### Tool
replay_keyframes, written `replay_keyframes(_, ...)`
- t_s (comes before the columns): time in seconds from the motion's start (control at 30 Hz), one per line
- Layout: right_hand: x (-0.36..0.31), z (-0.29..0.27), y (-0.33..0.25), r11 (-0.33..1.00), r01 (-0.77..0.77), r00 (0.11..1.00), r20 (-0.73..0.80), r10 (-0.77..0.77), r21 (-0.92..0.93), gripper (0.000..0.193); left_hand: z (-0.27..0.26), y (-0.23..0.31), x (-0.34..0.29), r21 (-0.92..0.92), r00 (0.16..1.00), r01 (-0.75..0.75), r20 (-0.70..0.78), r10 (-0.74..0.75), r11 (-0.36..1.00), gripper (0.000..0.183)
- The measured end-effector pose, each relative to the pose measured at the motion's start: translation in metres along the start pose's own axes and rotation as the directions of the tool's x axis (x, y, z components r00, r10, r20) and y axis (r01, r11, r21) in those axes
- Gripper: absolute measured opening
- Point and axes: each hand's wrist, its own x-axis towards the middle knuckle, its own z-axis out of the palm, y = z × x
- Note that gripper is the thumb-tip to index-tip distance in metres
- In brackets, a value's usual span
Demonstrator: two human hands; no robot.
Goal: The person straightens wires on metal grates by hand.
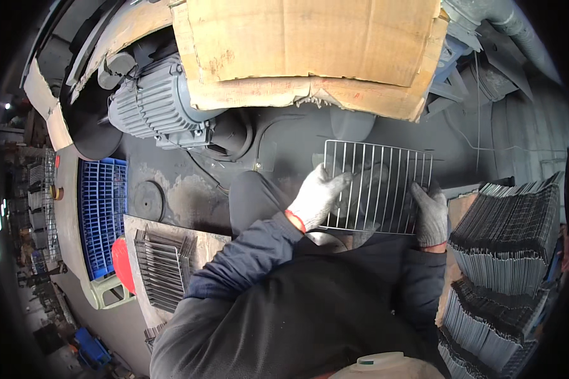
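A rectangular wire rack (380, 188) with thin parallel silver bars is held in front of me, above my lap. On its left side my left hand (315, 194), in a white knit glove with a red cuff edge, is closed around the frame, the thumb over the bars. My right hand (430, 215), in a greyer, dirt-stained glove, grips the rack's right edge. Dark surfaces show through between the bars. Parts of the fingers behind the rack are hidden.
A grey motor (152, 101) and a cardboard-covered machine part (310, 44) stand ahead. Stacked wire racks (502, 221) rise close on my right. More racks (161, 268) lie on a board at left, near a blue plastic crate (104, 215) and a red round object (123, 265).
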Motion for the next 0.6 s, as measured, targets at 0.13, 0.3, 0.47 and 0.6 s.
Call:
replay_keyframes(0.13,0.018,0.030,0.032,0.994,-0.012,0.971,0.236,0.037,-0.105,0.025,-0.048,0.011,-0.030,-0.061,0.984,0.086,-0.151,-0.095,0.994,0.035)
replay_keyframes(0.3,0.026,0.053,0.060,0.967,-0.093,0.945,0.285,0.161,-0.238,0.031,-0.085,0.003,-0.035,-0.083,0.985,0.070,-0.155,-0.083,0.994,0.038)
replay_keyframes(0.47,0.008,-0.013,-0.004,0.995,-0.088,0.996,-0.015,0.087,-0.050,0.018,-0.006,0.013,0.006,-0.062,0.991,0.132,-0.004,-0.133,0.989,0.025)
replay_keyframes(0.6,0.038,-0.025,0.040,0.987,-0.032,0.994,0.098,0.048,-0.155,0.021,-0.029,0.015,0.003,-0.117,0.998,0.066,-0.012,-0.068,0.991,0.020)
